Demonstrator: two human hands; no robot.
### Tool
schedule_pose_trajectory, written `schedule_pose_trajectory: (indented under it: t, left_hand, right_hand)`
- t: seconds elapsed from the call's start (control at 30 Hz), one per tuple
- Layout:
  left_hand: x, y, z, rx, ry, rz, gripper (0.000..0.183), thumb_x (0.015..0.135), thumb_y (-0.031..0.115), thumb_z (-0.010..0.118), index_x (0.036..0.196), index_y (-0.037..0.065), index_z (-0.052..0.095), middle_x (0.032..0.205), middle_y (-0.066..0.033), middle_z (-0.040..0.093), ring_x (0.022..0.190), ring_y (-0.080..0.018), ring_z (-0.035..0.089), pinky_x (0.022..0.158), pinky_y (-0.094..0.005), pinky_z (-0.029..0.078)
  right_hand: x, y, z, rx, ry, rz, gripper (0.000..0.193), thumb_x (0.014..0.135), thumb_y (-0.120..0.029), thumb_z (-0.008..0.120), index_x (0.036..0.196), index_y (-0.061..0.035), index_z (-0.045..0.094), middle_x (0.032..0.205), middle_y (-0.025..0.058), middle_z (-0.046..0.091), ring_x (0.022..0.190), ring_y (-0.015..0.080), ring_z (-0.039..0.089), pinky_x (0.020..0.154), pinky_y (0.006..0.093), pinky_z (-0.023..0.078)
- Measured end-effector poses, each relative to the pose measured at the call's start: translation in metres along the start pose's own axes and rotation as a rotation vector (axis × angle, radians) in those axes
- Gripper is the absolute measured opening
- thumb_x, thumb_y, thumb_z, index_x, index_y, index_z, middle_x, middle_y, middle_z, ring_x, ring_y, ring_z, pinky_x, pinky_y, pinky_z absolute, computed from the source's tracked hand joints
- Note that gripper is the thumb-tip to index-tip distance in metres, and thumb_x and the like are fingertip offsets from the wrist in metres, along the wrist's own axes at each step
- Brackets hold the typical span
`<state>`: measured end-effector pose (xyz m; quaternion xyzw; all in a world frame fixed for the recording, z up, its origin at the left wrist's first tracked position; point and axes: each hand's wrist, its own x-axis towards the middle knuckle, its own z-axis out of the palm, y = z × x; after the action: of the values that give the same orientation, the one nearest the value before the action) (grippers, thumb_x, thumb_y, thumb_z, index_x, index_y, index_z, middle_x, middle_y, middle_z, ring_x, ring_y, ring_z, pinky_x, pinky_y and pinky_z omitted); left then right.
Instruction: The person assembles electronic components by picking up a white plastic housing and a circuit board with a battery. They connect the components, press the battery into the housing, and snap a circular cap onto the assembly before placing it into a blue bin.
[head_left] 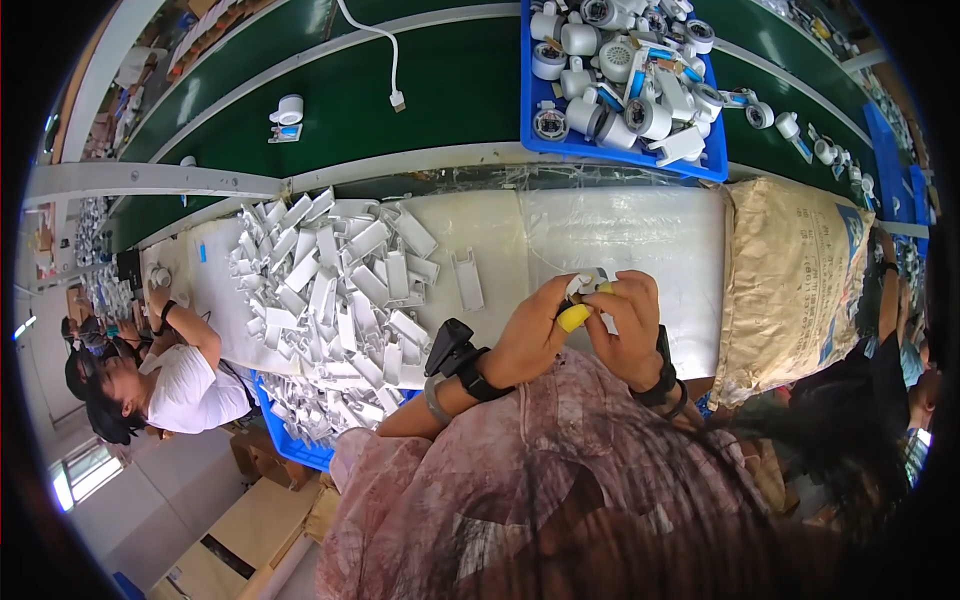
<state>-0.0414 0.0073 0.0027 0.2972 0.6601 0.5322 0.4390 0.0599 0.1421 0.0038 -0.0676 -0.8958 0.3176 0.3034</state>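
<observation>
My left hand point(538, 322) and my right hand point(628, 332) are close together over the near part of the bench, fingers pinched around a small white and grey part point(588, 283). Fingers cover most of that part, so its full shape is hidden. A yellow cover point(573, 318) sits at a fingertip of the left hand, with a second yellow patch by the right hand's fingers. Left of my hands a heap of white plastic channel-shaped covers point(340, 265) spreads over the bench. One single cover point(467, 281) lies apart from the heap.
A blue bin point(625, 165) of white round housings stands on the green shelf point(450, 90) beyond. A brown paper sack point(785, 290) borders my right side. Below the heap, another blue bin point(300, 452) holds more covers. A white cable point(393, 65) hangs down. Other people sit at both sides.
</observation>
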Motion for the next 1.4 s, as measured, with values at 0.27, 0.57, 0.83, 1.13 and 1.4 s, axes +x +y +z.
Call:
schedule_pose_trajectory:
  t: [0.27,0.57,0.83,1.13,1.4]
  left_hand:
    - [-0.001,-0.006,0.004,-0.111,0.003,0.024,0.031,0.095,0.006,0.045,0.125,0.002,0.045,0.091,-0.0120,0.056,0.076,-0.0218,0.055,0.066,-0.0307,0.045]
    - [-0.003,-0.009,0.010,-0.145,0.069,0.077,0.019,0.097,0.007,0.044,0.114,0.001,0.051,0.076,-0.0017,0.052,0.062,-0.0069,0.048,0.054,-0.0222,0.040]
    - [-0.004,-0.008,0.010,-0.130,0.162,0.099,0.012,0.097,0.009,0.049,0.103,0.000,0.056,0.071,0.0002,0.051,0.060,-0.0046,0.046,0.053,-0.0211,0.038]
    - [-0.007,-0.013,0.007,-0.153,0.084,-0.021,0.024,0.093,0.005,0.051,0.117,0.000,0.054,0.085,-0.0142,0.061,0.072,-0.0222,0.058,0.068,-0.0303,0.048]
    - [-0.008,-0.016,0.015,-0.207,0.141,-0.044,0.016,0.099,0.010,0.047,0.107,0.000,0.055,0.074,-0.0005,0.054,0.056,-0.0062,0.048,0.050,-0.0213,0.039]
  right_hand:
    - [-0.006,0.008,0.005,0.047,0.037,-0.059,0.028,0.066,0.003,0.076,0.090,-0.0060,0.065,0.086,0.0080,0.057,0.079,0.0285,0.057,0.072,0.0390,0.049]
    - [-0.008,0.006,0.004,0.012,0.021,-0.063,0.026,0.066,0.003,0.076,0.089,-0.0048,0.065,0.084,0.0087,0.056,0.078,0.0291,0.058,0.075,0.0396,0.051]
    - [-0.008,0.003,0.005,0.027,0.001,-0.040,0.027,0.067,0.003,0.075,0.091,-0.0036,0.065,0.083,0.0095,0.055,0.082,0.0316,0.060,0.075,0.0410,0.053]
    - [-0.010,0.011,0.005,0.111,-0.043,-0.075,0.029,0.068,0.011,0.069,0.093,-0.0022,0.061,0.090,0.0125,0.053,0.090,0.0362,0.062,0.074,0.0414,0.053]
    - [-0.010,0.006,0.005,0.093,-0.061,-0.027,0.028,0.068,0.012,0.070,0.092,-0.0012,0.061,0.084,0.0119,0.052,0.085,0.0338,0.062,0.086,0.0467,0.054]
